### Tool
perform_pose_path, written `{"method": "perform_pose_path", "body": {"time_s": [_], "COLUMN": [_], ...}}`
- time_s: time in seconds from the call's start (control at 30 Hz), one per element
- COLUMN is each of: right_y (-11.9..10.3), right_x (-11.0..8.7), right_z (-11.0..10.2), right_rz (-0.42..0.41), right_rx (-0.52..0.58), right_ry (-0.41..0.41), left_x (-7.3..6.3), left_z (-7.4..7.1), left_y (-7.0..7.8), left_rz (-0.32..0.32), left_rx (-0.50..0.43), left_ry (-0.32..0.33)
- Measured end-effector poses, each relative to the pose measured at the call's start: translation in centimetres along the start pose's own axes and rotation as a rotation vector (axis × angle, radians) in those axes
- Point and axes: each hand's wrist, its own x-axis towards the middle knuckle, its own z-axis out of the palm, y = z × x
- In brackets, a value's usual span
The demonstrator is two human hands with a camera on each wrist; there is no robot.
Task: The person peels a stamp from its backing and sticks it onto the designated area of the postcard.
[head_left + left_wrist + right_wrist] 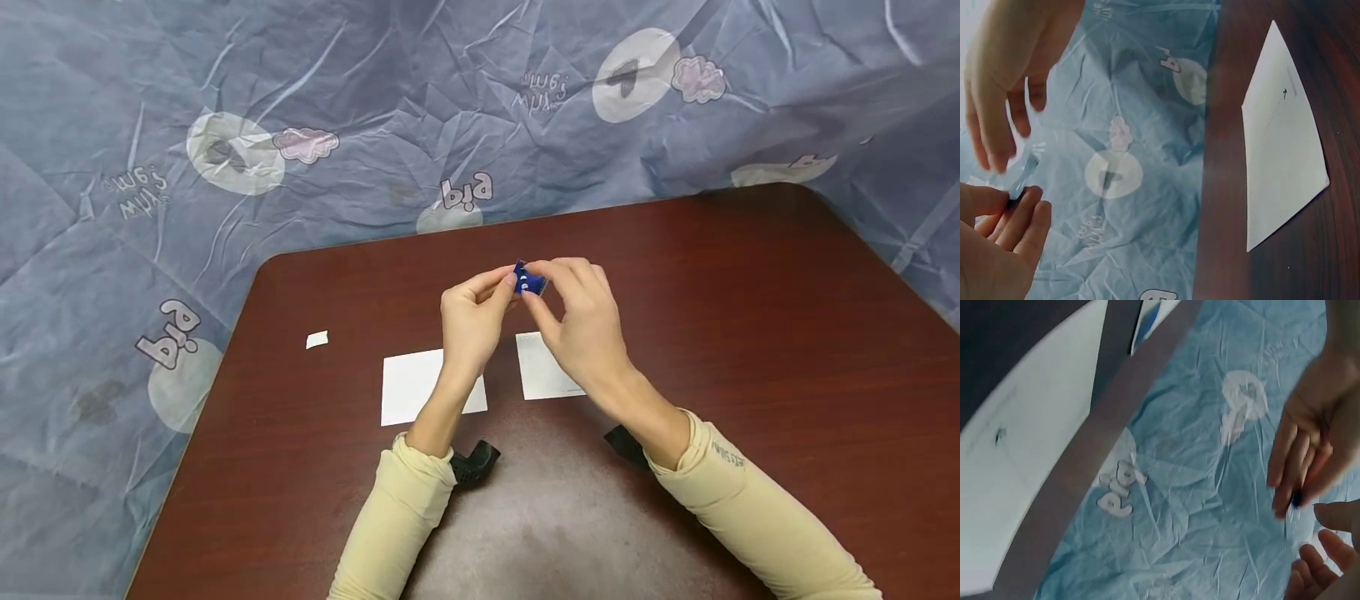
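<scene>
A small, shiny blue packet (534, 284) with pale spots is held up over the far part of the table. My left hand (471, 321) pinches its left side between thumb and fingers. On the packet's other side is my right hand (581, 321), thumb and forefinger spread about its edge. Both wrist views show a gap between the right hand's thumb and fingers, and no grip on the packet. From the left wrist, the packet (1016, 199) looks dark at the pinch, with a clear part sticking up. Fingers mostly cover the packet (1297, 498) in the right wrist view.
Two white sheets, a left one (412, 387) and a right one (547, 371), lie on the brown table (750, 333) beneath my forearms. A small white scrap (317, 339) lies farther left. A printed blue cloth (360, 100) hangs behind the table's far edge.
</scene>
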Motion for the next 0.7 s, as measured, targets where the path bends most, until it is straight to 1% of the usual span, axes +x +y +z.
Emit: {"method": "perform_pose_path", "body": {"time_s": [0.1, 0.2, 0.3, 0.6, 0.7], "right_y": [-0.25, -0.21, -0.03, 0.54, 0.73], "right_x": [-0.57, -0.92, -1.02, -0.65, -0.61], "right_z": [0.56, 0.80, 0.82, 0.56, 0.56], "right_rz": [-0.004, 0.017, 0.029, 0.034, 0.034], "right_rx": [-0.011, -0.017, -0.022, -0.008, -0.003], "right_ry": [0.002, 0.002, 0.008, 0.022, 0.023], "left_x": [-0.07, -0.15, -0.14, -0.22, -0.30], "left_z": [0.07, 0.18, 0.28, 0.38, 0.40], "left_y": [-0.08, -0.10, -0.04, 0.14, 0.12], "left_rz": [0.031, 0.039, 0.041, 0.031, 0.021], "left_rx": [0.015, 0.009, 0.000, 0.034, 0.015], "left_ry": [0.027, 0.033, 0.030, 0.014, 0.002]}}
